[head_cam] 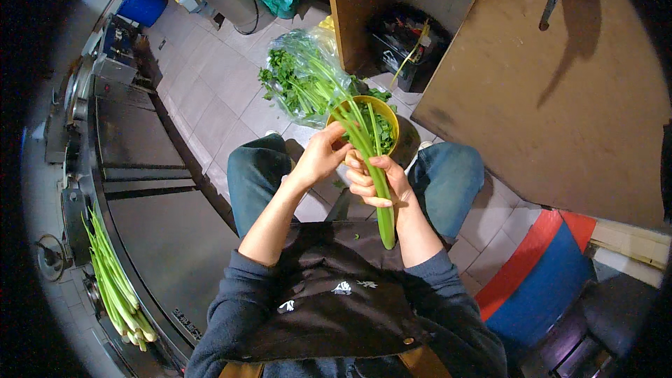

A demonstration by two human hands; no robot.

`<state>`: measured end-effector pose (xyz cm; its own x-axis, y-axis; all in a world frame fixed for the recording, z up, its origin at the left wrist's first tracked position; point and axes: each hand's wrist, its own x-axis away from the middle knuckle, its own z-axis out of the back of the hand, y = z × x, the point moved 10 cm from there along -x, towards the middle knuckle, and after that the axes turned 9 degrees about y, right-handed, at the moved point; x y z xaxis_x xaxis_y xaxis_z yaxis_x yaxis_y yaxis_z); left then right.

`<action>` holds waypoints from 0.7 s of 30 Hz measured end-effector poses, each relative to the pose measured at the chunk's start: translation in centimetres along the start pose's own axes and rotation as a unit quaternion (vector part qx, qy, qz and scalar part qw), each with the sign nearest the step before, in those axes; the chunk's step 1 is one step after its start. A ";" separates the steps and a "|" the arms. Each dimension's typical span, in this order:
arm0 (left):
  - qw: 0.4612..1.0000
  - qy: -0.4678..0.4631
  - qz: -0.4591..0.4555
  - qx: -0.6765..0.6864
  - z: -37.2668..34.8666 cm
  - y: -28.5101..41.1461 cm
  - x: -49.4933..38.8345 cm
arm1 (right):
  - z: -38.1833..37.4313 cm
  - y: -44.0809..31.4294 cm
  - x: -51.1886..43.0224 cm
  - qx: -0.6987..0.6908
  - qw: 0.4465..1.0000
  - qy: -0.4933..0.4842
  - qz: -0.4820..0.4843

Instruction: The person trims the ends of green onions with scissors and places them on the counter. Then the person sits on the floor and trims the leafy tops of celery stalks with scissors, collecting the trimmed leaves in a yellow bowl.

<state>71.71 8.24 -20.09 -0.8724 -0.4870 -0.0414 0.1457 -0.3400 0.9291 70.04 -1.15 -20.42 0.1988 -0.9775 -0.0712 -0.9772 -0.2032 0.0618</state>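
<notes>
My right hand (pixel 380 178) is closed around the stalks of a bunch of celery (pixel 386 220), whose base points down towards my apron. My left hand (pixel 325 152) is at the upper stalks, its fingers partly hidden behind them, so its hold is unclear. Just beyond both hands, a yellow-rimmed bucket (pixel 397 131) holds green leaves (pixel 386 134). A clear plastic bag (pixel 294 113) of leafy celery (pixel 307 86) lies on the tiled floor past the bucket. More celery stalks (pixel 113 283) rest on the stove-like metal unit at the left.
A dark metal unit (pixel 168 236) runs along the left. The large brown board (pixel 551 115) stands at the right, near a black waste bag (pixel 399 47). Further back are a green plastic bag (pixel 281 0) and a blue container (pixel 142 5). My knees flank the bucket.
</notes>
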 end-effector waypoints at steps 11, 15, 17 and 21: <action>0.999 -0.001 0.053 0.012 5.6 1.0 -0.3 | 3.0 -6.1 2.6 0.317 0.861 0.323 0.234; 0.985 -0.062 0.162 0.014 4.8 -0.5 0.5 | 4.0 -7.0 2.5 0.313 0.840 0.367 0.250; 0.971 -0.093 0.221 0.014 4.2 -1.4 1.2 | 4.0 -7.6 2.9 0.346 0.810 0.385 0.273; 0.926 -0.142 0.270 0.221 1.8 -1.1 2.1 | 3.7 -7.0 2.2 0.361 0.839 0.344 0.221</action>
<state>68.91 9.05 -20.54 -0.8253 -0.2371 0.5125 0.4453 0.2848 0.8489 77.03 -1.65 -24.66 -0.4399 -0.8010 0.4061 -0.7088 0.0320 -0.7047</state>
